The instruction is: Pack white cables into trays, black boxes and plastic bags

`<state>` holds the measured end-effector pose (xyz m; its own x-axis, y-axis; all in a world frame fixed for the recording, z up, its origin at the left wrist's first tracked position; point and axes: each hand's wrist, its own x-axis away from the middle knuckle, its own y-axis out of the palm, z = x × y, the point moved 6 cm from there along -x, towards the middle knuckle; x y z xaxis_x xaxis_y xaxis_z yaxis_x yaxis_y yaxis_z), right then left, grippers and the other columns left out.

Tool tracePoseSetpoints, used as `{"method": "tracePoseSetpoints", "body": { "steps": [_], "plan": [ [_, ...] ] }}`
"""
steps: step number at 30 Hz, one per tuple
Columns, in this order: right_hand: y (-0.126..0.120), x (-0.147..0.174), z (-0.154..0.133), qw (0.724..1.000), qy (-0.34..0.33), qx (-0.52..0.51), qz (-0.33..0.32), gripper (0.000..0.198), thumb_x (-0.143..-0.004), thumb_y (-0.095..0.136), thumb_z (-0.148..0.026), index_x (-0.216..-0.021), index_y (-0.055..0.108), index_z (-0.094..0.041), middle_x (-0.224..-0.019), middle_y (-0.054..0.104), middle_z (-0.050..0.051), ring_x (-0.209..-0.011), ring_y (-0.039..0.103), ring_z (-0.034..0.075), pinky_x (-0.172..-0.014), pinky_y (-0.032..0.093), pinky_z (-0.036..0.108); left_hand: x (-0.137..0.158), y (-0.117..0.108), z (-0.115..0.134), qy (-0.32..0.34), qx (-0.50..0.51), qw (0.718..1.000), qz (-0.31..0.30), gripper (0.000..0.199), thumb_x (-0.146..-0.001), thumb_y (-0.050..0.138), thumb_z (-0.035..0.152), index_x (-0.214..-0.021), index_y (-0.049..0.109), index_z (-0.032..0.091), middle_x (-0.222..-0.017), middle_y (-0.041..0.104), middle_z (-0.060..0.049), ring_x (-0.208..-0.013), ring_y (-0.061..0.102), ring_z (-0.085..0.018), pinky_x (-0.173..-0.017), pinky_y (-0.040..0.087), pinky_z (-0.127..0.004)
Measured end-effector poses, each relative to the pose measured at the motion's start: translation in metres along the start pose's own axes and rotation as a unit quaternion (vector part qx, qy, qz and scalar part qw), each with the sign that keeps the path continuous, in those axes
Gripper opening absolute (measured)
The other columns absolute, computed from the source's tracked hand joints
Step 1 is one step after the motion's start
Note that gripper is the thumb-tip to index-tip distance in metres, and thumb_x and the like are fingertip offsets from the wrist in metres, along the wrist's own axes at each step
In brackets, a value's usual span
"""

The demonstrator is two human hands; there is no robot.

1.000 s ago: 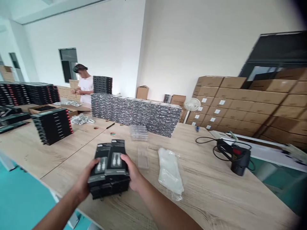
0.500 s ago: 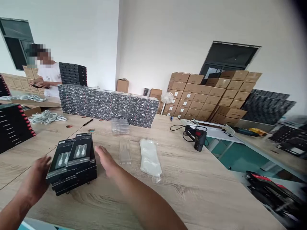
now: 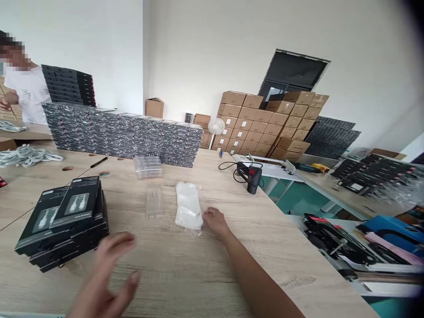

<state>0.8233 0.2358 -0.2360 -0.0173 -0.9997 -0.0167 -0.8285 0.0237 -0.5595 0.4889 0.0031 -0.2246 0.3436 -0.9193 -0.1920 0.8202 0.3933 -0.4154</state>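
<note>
My right hand [image 3: 215,222] is at the right edge of a flat stack of clear plastic bags [image 3: 188,206], its fingertips pinched on that edge. The bags lie flat on the wooden table. My left hand [image 3: 111,274], slightly blurred, hovers over the near part of the table with thumb and fingers apart and nothing in it. Left of it stands a small pile of black cable boxes [image 3: 76,203], with white plugs pictured on the lids. The top boxes sit askew on the lower ones.
Clear plastic trays [image 3: 148,168] and a single clear tray [image 3: 154,202] lie beyond my hands. A black heat gun [image 3: 253,179] with its cord is at the right. Shrink-wrapped boxes [image 3: 126,134] line the back edge. White cables [image 3: 28,156] and a co-worker [image 3: 28,92] are at left.
My hands have left the black boxes. The right moved right to the plastic bags; the left came off the pile toward the near middle. The view has turned right.
</note>
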Motion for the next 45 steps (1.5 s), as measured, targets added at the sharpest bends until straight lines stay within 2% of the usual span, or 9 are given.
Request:
{"method": "tracePoseSetpoints", "body": {
  "steps": [2, 5, 11, 17, 22, 34, 38, 42, 45],
  "plan": [
    [0.01, -0.003, 0.004, 0.997, 0.01, -0.068, -0.028, 0.026, -0.094, 0.06, -0.039, -0.094, 0.065, -0.013, -0.091, 0.067, 0.002, -0.078, 0.064, 0.015, -0.072, 0.055, 0.031, -0.011, 0.053, 0.051, 0.122, 0.017, 0.989, -0.08, 0.041, -0.078, 0.068, 0.04, -0.118, 0.064, 0.033, -0.13, 0.058, -0.007, -0.116, 0.054, -0.031, -0.102, 0.042, -0.04],
    [0.016, -0.001, 0.011, 0.982, 0.028, -0.173, -0.066, 0.027, -0.095, 0.058, -0.039, -0.09, 0.062, -0.013, -0.08, 0.064, -0.001, -0.062, 0.059, 0.01, -0.056, 0.049, 0.023, -0.047, 0.11, 0.08, 0.105, 0.011, 0.987, -0.119, 0.029, -0.085, 0.057, 0.04, -0.111, 0.061, 0.026, -0.103, 0.065, -0.007, -0.084, 0.061, -0.023, -0.077, 0.048, -0.034],
    [0.022, 0.01, 0.016, 0.925, 0.066, -0.346, -0.146, 0.033, -0.078, 0.072, -0.048, -0.08, 0.061, -0.016, -0.076, 0.069, 0.003, -0.054, 0.058, 0.008, -0.039, 0.029, 0.017, -0.1, 0.169, 0.072, 0.025, -0.085, 0.978, -0.187, 0.029, -0.09, 0.047, 0.05, -0.091, 0.059, 0.023, -0.06, 0.061, 0.002, -0.057, 0.057, -0.019, -0.056, 0.038, -0.028],
    [0.023, 0.015, 0.015, 0.89, 0.091, -0.414, -0.169, 0.036, -0.071, 0.078, -0.048, -0.078, 0.061, -0.017, -0.075, 0.071, 0.003, -0.056, 0.06, 0.009, -0.039, 0.029, 0.015, -0.088, 0.204, 0.053, -0.056, 0.078, 0.974, -0.205, 0.054, -0.087, 0.055, 0.052, -0.13, 0.037, 0.024, -0.074, 0.069, 0.002, -0.056, 0.064, -0.017, -0.055, 0.048, -0.028],
    [0.025, 0.016, 0.016, 0.892, 0.108, -0.401, -0.178, 0.034, -0.076, 0.075, -0.047, -0.082, 0.062, -0.017, -0.077, 0.072, 0.003, -0.058, 0.063, 0.009, -0.04, 0.034, 0.014, -0.088, 0.206, 0.046, -0.079, 0.268, 0.951, -0.136, 0.071, -0.077, 0.073, 0.037, -0.13, 0.028, 0.025, -0.07, 0.065, 0.006, -0.06, 0.066, -0.017, -0.054, 0.052, -0.026],
    [0.025, 0.014, 0.018, 0.917, 0.094, -0.339, -0.188, 0.045, -0.07, 0.082, -0.03, -0.107, 0.061, -0.016, -0.074, 0.074, 0.003, -0.061, 0.067, 0.013, -0.044, 0.042, 0.017, -0.098, 0.192, 0.028, -0.084, 0.201, 0.971, -0.095, 0.047, -0.084, 0.062, 0.036, -0.123, 0.04, 0.023, -0.073, 0.062, 0.004, -0.05, 0.052, -0.011, -0.045, 0.042, -0.023],
    [0.025, 0.015, 0.013, 0.932, 0.072, -0.319, -0.16, 0.043, -0.071, 0.081, -0.038, -0.102, 0.06, -0.016, -0.068, 0.071, 0.001, -0.056, 0.064, 0.011, -0.044, 0.04, 0.017, -0.096, 0.178, 0.044, 0.087, 0.026, 0.996, -0.018, 0.022, -0.089, 0.056, 0.033, -0.109, 0.059, 0.023, -0.092, 0.057, -0.003, -0.075, 0.055, -0.015, -0.066, 0.049, -0.03],
    [0.029, 0.017, 0.009, 0.943, 0.053, -0.297, -0.142, 0.044, -0.071, 0.079, -0.042, -0.102, 0.058, -0.017, -0.065, 0.069, -0.001, -0.054, 0.062, 0.011, -0.043, 0.039, 0.018, -0.085, 0.182, 0.072, 0.287, -0.115, 0.951, -0.011, 0.016, -0.084, 0.067, 0.031, -0.098, 0.068, 0.023, -0.102, 0.056, -0.006, -0.099, 0.053, -0.024, -0.084, 0.046, -0.039],
    [0.032, 0.017, 0.008, 0.952, 0.032, -0.272, -0.133, 0.044, -0.073, 0.076, -0.046, -0.102, 0.057, -0.018, -0.064, 0.067, -0.002, -0.055, 0.064, 0.013, -0.043, 0.039, 0.019, -0.085, 0.188, 0.076, 0.313, -0.188, 0.931, -0.003, 0.006, -0.085, 0.064, 0.021, -0.088, 0.069, 0.023, -0.101, 0.059, -0.006, -0.097, 0.053, -0.024, -0.082, 0.045, -0.038]
  ]
}}
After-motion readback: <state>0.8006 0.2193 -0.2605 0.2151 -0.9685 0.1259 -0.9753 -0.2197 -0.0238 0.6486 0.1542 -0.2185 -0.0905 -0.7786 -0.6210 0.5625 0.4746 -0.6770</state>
